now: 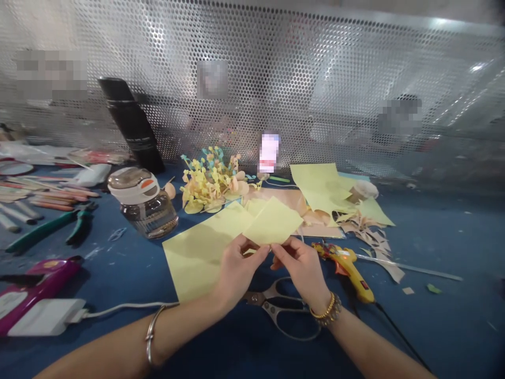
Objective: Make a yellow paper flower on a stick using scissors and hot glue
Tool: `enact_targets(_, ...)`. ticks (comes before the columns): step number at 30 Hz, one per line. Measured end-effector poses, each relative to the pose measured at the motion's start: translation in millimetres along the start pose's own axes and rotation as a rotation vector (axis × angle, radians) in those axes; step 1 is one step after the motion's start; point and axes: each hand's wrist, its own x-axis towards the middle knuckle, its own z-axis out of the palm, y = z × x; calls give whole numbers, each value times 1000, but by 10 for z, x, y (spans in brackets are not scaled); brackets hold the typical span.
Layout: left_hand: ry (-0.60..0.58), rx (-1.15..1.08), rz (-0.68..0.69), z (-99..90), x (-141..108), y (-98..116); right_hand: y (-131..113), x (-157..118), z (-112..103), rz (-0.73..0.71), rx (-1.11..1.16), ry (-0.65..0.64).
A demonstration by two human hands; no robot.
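Between my two hands is a small piece of yellow paper (273,221), held up by its near corner. My left hand (241,266) pinches that corner from the left, thumb against fingers. From the other side my right hand (300,263) pinches it too, and the fingertips of both hands nearly meet. A larger yellow sheet (197,258) lies flat under and to the left of my left hand. Metal-handled scissors (272,305) rest on the table below my hands, their blades partly hidden by my left hand.
A yellow glue gun (351,268) lies right of my right hand, its cord trailing forward. Paper flowers (213,181), a glass jar (144,202), green pliers (47,229) and a white charger (47,316) stand or lie around. Paper scraps (369,234) and a perforated metal screen (252,79) are behind.
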Motion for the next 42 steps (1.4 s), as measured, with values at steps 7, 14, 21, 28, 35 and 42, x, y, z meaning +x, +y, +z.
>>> enact_targets(7, 46, 45, -21, -2, -35, 14, -26, -26, -5, -20, -33, -6)
enact_targets(14, 45, 43, -23, 22, -38, 60, -29, -35, -1, -30, -52, -5)
enact_targets(21, 37, 11, -26, 28, -60, 85, -67, -56, 25, -41, -47, 20)
enact_targets(28, 57, 9, -36, 42, -81, 111, -62, -66, 40, -25, -49, 54)
enact_targets(35, 77, -46, -59, 57, -95, 123, -49, -58, 50, -37, -57, 82)
enact_targets(42, 32, -32, -56, 46, -56, 51, -61, -56, 50, -40, -63, 101)
